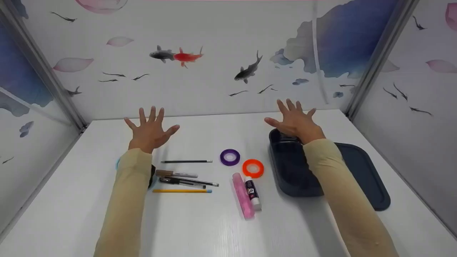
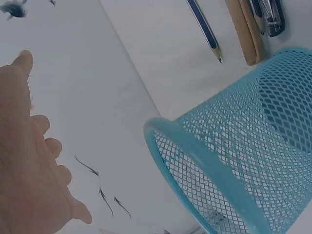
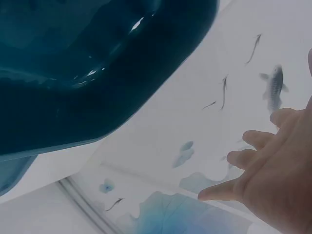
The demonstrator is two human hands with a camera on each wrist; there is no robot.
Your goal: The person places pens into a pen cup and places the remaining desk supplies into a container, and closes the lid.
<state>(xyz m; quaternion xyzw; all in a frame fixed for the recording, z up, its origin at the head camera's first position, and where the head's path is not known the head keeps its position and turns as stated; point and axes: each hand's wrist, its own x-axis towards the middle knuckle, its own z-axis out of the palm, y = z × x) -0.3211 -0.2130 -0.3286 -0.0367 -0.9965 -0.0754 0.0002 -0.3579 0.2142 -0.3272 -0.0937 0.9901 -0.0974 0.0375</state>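
Both hands are held out over the far part of the table, fingers spread, holding nothing. In the head view my left hand is at the left, past the pens. Below that forearm is a light-blue mesh pen holder, mostly hidden by the sleeve in the head view. My right hand overlaps the far edge of a dark blue plastic box. Left of centre lie a dark pencil, a brown-capped marker, a black gel pen and a yellow pencil.
Purple tape and orange tape rolls lie mid-table. Nearer are a pink tube-shaped thing and a glue stick. A dark lid sits right of the box. Printed walls border the white table.
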